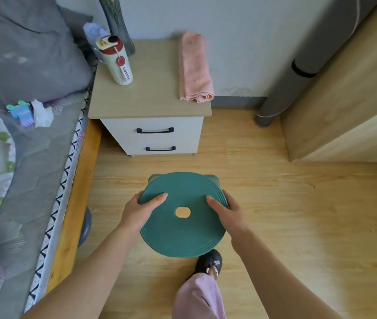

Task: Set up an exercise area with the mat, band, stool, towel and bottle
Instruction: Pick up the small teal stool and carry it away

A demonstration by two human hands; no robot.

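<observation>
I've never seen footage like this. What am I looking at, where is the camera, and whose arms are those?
There is no machine here. The one picture comes from a wide-angle camera worn on a person's head, looking forward and down, so the two bare arms are that person's own. The left hand and the right hand grip the rim of a round green stool, one on each side, over a wooden floor. Ahead stands a small nightstand. On its top are a white bottle with a red lid and a folded pink towel. A rolled grey mat leans in the corner to the right. A bed lies along the left.
</observation>
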